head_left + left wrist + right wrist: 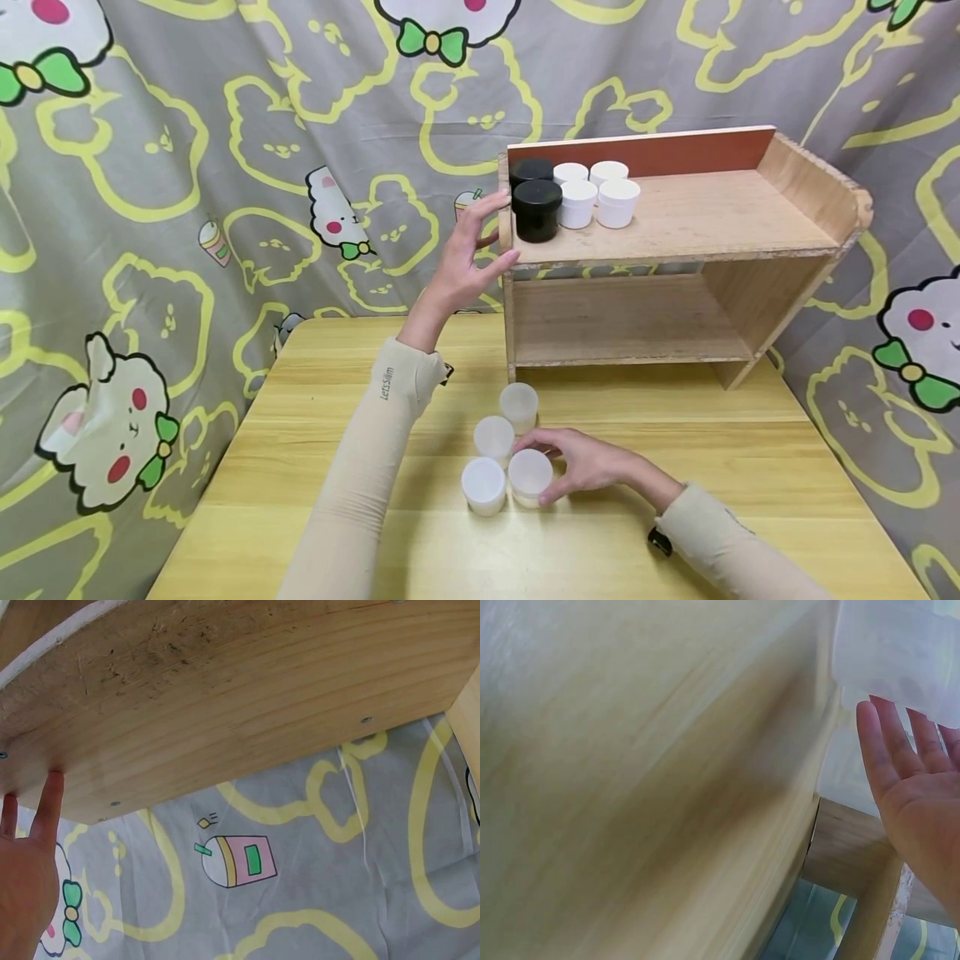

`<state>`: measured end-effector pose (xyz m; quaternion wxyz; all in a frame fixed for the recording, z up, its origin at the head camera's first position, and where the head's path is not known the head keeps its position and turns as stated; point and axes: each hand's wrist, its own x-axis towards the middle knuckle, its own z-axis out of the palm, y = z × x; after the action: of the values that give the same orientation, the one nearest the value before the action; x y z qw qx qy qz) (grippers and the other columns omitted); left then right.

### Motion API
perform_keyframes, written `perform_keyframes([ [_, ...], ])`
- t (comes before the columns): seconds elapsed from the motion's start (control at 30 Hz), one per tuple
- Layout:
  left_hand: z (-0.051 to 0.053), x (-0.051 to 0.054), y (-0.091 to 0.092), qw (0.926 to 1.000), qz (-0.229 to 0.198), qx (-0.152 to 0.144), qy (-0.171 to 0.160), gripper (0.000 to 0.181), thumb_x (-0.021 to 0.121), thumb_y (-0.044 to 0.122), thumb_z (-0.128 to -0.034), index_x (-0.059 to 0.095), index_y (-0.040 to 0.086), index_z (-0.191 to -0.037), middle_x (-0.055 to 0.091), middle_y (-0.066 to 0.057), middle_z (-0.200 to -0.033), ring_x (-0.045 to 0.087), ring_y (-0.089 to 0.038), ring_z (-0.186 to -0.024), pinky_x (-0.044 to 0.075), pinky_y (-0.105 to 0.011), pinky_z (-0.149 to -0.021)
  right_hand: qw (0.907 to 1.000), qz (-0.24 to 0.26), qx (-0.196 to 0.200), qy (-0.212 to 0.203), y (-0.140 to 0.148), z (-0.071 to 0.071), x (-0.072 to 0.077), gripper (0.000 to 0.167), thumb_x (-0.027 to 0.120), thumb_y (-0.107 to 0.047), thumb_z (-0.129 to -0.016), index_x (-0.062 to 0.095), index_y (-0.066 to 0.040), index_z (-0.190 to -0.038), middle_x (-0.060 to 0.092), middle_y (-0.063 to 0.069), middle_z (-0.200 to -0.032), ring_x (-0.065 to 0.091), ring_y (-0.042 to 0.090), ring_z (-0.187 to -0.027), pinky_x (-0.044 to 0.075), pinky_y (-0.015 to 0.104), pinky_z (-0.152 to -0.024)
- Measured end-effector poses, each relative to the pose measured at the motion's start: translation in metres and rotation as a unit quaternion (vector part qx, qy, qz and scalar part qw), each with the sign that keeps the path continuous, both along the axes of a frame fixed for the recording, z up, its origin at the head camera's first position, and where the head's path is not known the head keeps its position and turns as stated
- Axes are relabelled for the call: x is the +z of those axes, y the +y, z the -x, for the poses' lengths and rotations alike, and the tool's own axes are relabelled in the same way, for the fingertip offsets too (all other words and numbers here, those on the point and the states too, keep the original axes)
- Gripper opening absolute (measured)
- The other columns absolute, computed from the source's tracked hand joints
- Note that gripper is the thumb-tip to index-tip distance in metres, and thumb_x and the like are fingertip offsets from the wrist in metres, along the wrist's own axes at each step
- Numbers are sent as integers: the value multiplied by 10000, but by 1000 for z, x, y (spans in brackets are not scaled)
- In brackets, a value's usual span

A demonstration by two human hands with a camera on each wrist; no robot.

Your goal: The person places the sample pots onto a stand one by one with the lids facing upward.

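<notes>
In the head view, four translucent jars stand close together on the table. My right hand (pixel 588 462) holds the nearest-right translucent jar (pixel 531 473), thumb at its front right and fingers at its back. In the right wrist view the fingers (pixel 900 754) reach behind a translucent jar (pixel 896 652); the thumb is out of sight. The other translucent jars (pixel 483 483) (pixel 494 437) (pixel 519 404) stand beside it. My left hand (pixel 468 258) rests with spread fingers on the wooden shelf's (pixel 600 250) left side. Its fingers (pixel 49 802) lie against the side panel (pixel 225 727).
On the shelf's top board, two black jars (pixel 537 212) stand at the left end. Beside them are several white jars (pixel 618 204). A lower board (pixel 622 321) runs beneath. The shelf stands at the back of the wooden table (pixel 675 450), before a patterned curtain (pixel 262 150).
</notes>
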<state>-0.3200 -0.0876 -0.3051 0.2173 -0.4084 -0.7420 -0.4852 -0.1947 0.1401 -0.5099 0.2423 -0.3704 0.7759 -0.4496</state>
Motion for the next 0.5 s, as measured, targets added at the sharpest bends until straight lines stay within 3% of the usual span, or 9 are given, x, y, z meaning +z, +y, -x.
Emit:
perform_keyframes([
  [0.2, -1, 1, 1, 10000, 8, 8, -23, 614, 701, 46, -928, 444, -42, -1479, 384, -208, -1598, 370, -280, -1502, 505, -556, -1094, 10000, -2, -8, 47, 3, 1, 2, 705, 907, -295, -769, 593, -208, -1394, 664, 13, -1355, 614, 241, -1272, 488, 422, -1119],
  [0.37, 0, 0, 0, 10000, 15, 6, -36, 617, 696, 35, -922, 440, -38, -1479, 380, -217, -1596, 367, -249, -1510, 504, -556, -1097, 9998, -41, -65, 158, 7, 2, 6, 682, 893, -357, -798, 594, -222, -1396, 668, -49, -1343, 616, 193, -1270, 490, 405, -1120],
  [0.5, 17, -11, -1, 10000, -20, -2, 71, 647, 710, 44, -909, 439, -4, -1494, 375, -195, -1610, 360, -245, -1517, 506, -601, -1074, 9995, -54, -173, 252, 10, 4, 15, 668, 885, -385, -808, 593, -240, -1392, 671, -93, -1314, 618, 157, -1252, 490, 414, -1118],
])
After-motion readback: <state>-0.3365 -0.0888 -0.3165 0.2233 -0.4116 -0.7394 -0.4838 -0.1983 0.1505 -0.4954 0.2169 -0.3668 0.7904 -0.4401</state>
